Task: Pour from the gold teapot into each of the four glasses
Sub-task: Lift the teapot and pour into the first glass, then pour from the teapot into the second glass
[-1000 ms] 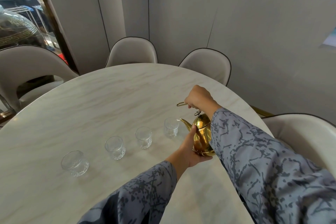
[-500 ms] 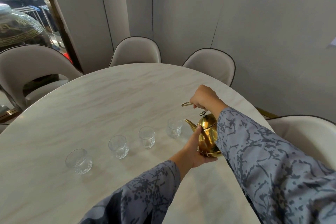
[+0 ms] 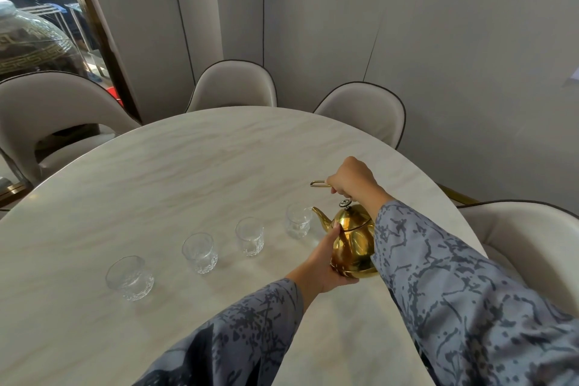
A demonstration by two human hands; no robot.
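The gold teapot (image 3: 354, 240) is lifted just off the marble table (image 3: 175, 172) and tilted left. My right hand (image 3: 352, 178) grips its top handle, and my left hand (image 3: 326, 263) cups its side and base. Its spout tip is at the rim of the rightmost glass (image 3: 298, 223). To the left, in a row running toward the near left, stand the second glass (image 3: 249, 236), the third glass (image 3: 200, 252) and the leftmost glass (image 3: 130, 277). All look empty of any coloured liquid; I see no stream.
Beige chairs ring the round table: one at far left (image 3: 47, 110), two at the back (image 3: 235, 84) (image 3: 366, 110), and one at right (image 3: 526, 235). A grey panelled wall stands behind them.
The teapot has stayed by the rightmost glass, with its spout tip now at the rim. My view has shifted slightly, and both hands keep their hold.
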